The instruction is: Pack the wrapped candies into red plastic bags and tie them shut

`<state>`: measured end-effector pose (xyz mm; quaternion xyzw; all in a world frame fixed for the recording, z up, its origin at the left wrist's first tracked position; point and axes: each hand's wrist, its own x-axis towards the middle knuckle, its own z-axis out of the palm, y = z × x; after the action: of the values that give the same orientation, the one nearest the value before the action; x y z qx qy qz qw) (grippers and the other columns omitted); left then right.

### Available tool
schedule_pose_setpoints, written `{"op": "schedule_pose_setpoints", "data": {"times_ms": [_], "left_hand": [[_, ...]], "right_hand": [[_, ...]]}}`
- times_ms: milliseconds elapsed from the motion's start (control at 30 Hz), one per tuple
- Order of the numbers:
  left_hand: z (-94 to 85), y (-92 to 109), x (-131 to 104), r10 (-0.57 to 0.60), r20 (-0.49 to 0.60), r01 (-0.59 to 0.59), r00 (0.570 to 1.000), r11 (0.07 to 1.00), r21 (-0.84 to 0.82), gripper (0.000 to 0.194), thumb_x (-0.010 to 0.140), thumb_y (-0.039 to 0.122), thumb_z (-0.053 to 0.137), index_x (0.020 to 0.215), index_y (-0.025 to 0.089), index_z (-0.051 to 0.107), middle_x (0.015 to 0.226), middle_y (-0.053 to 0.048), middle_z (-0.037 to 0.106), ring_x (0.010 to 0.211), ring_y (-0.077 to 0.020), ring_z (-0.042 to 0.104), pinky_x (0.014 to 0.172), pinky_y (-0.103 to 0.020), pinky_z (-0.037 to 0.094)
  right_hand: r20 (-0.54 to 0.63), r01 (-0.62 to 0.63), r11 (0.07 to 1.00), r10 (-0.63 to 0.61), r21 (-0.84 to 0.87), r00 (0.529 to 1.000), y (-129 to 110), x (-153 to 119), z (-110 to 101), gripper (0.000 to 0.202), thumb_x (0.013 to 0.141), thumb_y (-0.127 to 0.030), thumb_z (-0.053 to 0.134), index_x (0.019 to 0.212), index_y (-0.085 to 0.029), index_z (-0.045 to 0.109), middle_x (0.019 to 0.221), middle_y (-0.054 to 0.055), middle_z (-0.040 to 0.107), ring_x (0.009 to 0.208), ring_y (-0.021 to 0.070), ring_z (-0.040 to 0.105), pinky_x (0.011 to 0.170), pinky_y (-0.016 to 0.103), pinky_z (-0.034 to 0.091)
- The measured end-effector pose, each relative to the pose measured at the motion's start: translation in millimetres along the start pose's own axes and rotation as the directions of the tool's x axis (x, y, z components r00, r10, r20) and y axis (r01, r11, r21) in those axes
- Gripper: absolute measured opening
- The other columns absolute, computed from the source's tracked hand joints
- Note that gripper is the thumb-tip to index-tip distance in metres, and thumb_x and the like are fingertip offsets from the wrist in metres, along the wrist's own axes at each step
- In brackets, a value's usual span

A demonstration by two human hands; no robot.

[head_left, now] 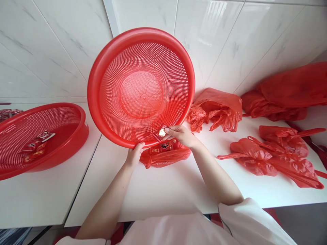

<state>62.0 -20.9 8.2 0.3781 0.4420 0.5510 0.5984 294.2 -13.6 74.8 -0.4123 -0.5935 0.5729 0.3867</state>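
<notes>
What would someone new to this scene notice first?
Probably the big red basket tipped up in the middle, the left hand gripping its lower rim. Next, the shiny packet in the right hand near that rim. A second red basket, far left, holds some packets.

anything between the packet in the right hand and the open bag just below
Possibly the basket rim: the packet in the right hand overlaps it in view, the bag showing just below. Nothing else visible.

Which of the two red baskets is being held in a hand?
The middle basket, tilted up: the left hand grips its lower rim. The left basket sits on the white table with packets inside.
</notes>
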Motion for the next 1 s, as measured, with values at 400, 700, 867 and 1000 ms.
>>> {"op": "schedule_pose_setpoints", "data": {"times_ms": [400, 700, 867, 1000], "left_hand": [[5.1, 19.7, 0.2, 0.128, 0.084, -0.114, 0.988, 0.982, -0.147, 0.038, 0.074, 0.017, 0.063, 0.112, 0.022, 0.061, 0.11, -0.006, 0.066, 0.106, -0.028, 0.063, 0.088, -0.05, 0.055], [4.4, 26.5, -0.7, 0.062, 0.146, -0.039, 0.987, 0.987, -0.156, 0.04, 0.073, 0.022, 0.059, 0.113, 0.019, 0.061, 0.111, -0.008, 0.067, 0.107, -0.0301, 0.063, 0.086, -0.05, 0.055], [-7.4, 38.1, -2.2, 0.136, 0.331, -0.121, 0.934, 0.99, -0.065, 0.058, 0.077, 0.048, 0.056, 0.128, 0.021, 0.052, 0.116, -0.013, 0.065, 0.107, -0.0322, 0.063, 0.082, -0.051, 0.055], [-23.3, 68.5, -6.4, 0.386, 0.077, -0.39, 0.919, 0.868, 0.308, 0.083, 0.081, 0.045, 0.059, 0.149, 0.027, 0.015, 0.103, -0.008, 0.067, 0.092, -0.0236, 0.068, 0.082, -0.044, 0.055]], "right_hand": [[0.029, 0.075, 0.775, -0.073, -0.627, 0.997, -10.0, -16.5, -25.7, 0.026, 0.086, -0.02, 0.051, 0.103, -0.027, 0.07, 0.105, 0.002, 0.072, 0.096, 0.0208, 0.067, 0.088, 0.036, 0.052], [-0.152, 0.213, 0.672, -0.441, -0.709, 0.885, -11.8, -14.0, -25.5, 0.06, 0.08, -0.012, 0.056, 0.137, -0.03, 0.046, 0.125, 0.007, 0.06, 0.108, 0.0213, 0.062, 0.091, 0.04, 0.054], [-0.185, 0.28, 0.577, -0.618, -0.767, 0.764, -14.6, -13.2, -26.8, 0.03, 0.076, -0.013, 0.063, 0.105, -0.023, 0.061, 0.105, 0.005, 0.065, 0.096, 0.0208, 0.063, 0.089, 0.037, 0.052], [-0.33, 0.254, 0.649, -0.638, -0.718, 0.696, -15.9, -16.6, -33.6, 0.024, 0.078, -0.022, 0.066, 0.102, -0.024, 0.06, 0.102, 0.003, 0.067, 0.095, 0.0198, 0.065, 0.09, 0.036, 0.053]]}}
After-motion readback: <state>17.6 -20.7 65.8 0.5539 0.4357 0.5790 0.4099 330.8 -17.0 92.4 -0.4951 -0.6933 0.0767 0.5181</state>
